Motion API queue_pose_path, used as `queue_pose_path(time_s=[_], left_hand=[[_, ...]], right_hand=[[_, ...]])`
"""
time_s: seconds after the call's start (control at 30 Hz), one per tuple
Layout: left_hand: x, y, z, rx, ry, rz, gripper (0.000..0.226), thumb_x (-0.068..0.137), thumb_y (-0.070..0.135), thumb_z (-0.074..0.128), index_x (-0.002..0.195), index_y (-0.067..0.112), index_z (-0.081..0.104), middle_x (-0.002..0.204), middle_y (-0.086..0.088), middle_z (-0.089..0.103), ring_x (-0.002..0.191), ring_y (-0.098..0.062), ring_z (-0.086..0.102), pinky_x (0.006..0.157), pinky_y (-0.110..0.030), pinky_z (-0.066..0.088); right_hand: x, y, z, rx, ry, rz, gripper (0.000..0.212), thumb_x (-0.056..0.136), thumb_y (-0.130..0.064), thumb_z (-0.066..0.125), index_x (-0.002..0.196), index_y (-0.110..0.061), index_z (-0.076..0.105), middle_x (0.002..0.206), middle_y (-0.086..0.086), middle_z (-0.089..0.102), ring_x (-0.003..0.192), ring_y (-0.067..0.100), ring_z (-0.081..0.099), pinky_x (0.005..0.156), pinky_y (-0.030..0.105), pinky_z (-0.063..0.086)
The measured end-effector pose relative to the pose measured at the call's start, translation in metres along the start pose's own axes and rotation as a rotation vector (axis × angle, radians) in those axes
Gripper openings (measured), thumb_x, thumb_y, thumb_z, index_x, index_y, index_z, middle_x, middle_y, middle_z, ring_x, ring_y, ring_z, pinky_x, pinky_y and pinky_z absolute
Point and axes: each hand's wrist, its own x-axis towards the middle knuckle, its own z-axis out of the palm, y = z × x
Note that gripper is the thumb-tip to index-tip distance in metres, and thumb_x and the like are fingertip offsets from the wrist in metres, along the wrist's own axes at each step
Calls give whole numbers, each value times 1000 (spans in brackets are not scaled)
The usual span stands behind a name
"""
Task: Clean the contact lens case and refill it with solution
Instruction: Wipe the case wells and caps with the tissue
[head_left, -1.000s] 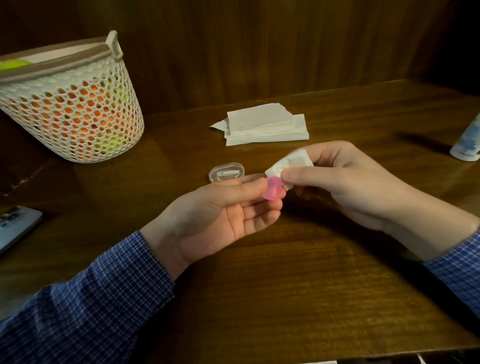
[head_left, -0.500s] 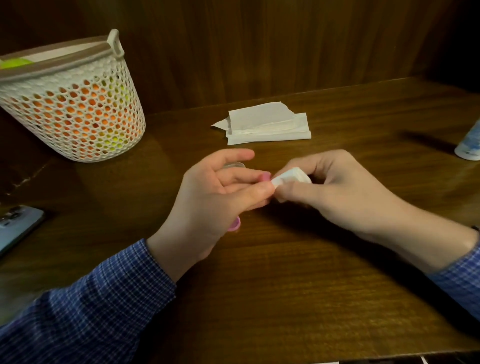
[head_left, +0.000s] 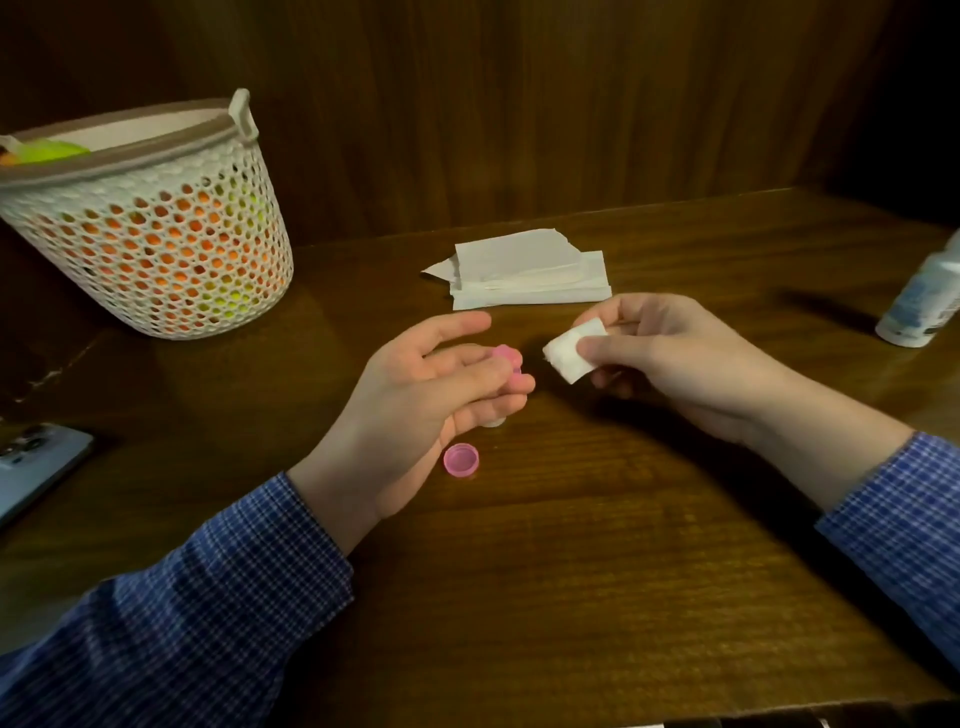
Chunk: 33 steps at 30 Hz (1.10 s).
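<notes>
**Hands apart over the wooden desk, tissue in one, pink piece in the other**

Tissue first: a small folded square of white tissue (head_left: 574, 351) is pinched in the right hand (head_left: 685, 364), thumb on top and curled fingers behind it, held just above the dark brown wooden table (head_left: 597, 571). Left hand (head_left: 431, 395) sits a short way off, fingers partly curled, its fingertips (head_left: 511, 387) gripping a small pink plastic piece of the contact lens case (head_left: 508, 357); a bit of pale plastic shows under that hand, but how much of the case is there cannot be told. The index finger of this hand sticks out straight, touching nothing. A round pink screw cap (head_left: 461, 460) lies open side up on the table, just beside the heel of the left hand and apart from both sets of fingers.

Behind the hands, near the wall, lies a loose stack of folded white paper tissues (head_left: 524, 273). A white perforated plastic basket with a brown rim (head_left: 156, 249) stands at far left, orange and yellow-green things showing through its holes. A white bottle with a pale blue label (head_left: 922, 304) stands tilted in view at the right edge, well apart from the hands. A grey-blue smartphone (head_left: 36, 467) lies at the left edge. Both forearms wear blue checked shirt sleeves (head_left: 197, 623).
</notes>
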Motion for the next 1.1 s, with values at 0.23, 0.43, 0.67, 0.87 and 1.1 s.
queue_pose_path(time_s=[0.23,0.43,0.67,0.87,1.1], left_hand=[[6,3,-16,8,55,3,53,73,30,79,122,22,61,111,-6,77,104,-24,75,85,-32,62],[9,2,-26,-81,25,-17,57,76,27,82,129,24,59,114,-7,76,87,-14,72,80,-28,58],[9,7,-30,-186,-39,-92,63,68,29,83,125,23,57,105,-2,79,76,-9,71,72,-24,57],[5,7,-24,-152,-81,-111,80,75,24,80,147,13,47,107,-11,65,76,-9,63,68,-24,55],[5,2,-23,-127,-126,-111,68,82,20,73,145,9,50,97,-5,68,73,-8,60,65,-22,54]], right_hand=[[63,-24,-10,238,159,29,13,89,-4,75,99,-12,73,73,3,74,61,8,69,60,20,56],[123,-37,-2,-67,257,84,66,93,-20,75,148,-7,42,132,11,58,90,22,76,76,36,65],[63,-23,21,-189,302,-401,29,94,-18,71,122,-18,64,106,-1,70,71,10,73,55,22,56],[2,-28,42,-140,-50,-581,36,86,-19,81,120,-17,70,113,-2,72,79,19,71,74,31,62],[-5,-19,46,-244,-43,-669,34,85,-23,82,117,-18,72,101,-8,74,79,16,70,73,35,63]])
